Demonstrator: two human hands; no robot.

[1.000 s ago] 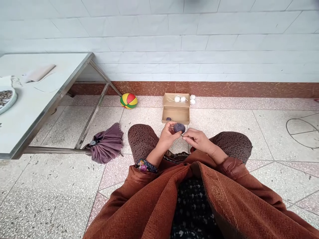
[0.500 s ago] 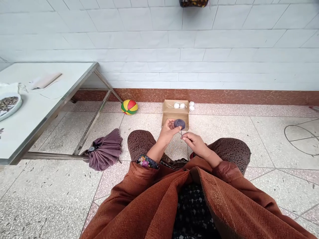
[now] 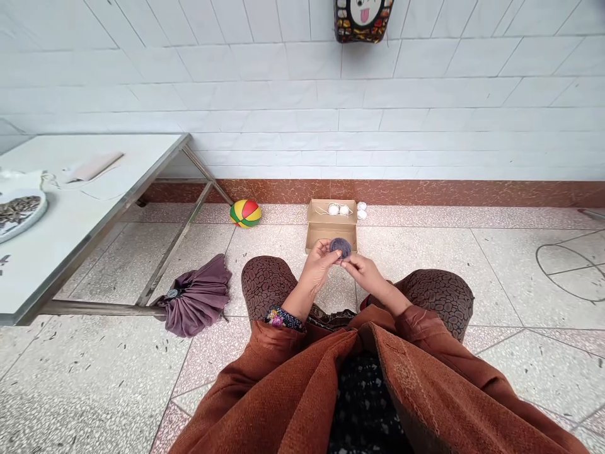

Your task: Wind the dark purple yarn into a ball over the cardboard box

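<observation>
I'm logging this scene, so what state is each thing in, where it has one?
Round dark purple yarn ball, wound, in the left hand, right hand at its lower edge
Brown rectangular cardboard box, open, lid folded back
Two round white yarn balls in the lid, wound, some yarn loose
Purple pleated fabric umbrella, folded loosely, fanned out
Yellow, red and green ball, fully rounded
White rounded dish, holding small brown pieces

Worn are a rust jacket [image 3: 283, 397], dark floral cuff [image 3: 285, 318], speckled black top [image 3: 362, 403] and patterned brown trousers [image 3: 268, 282].
</observation>
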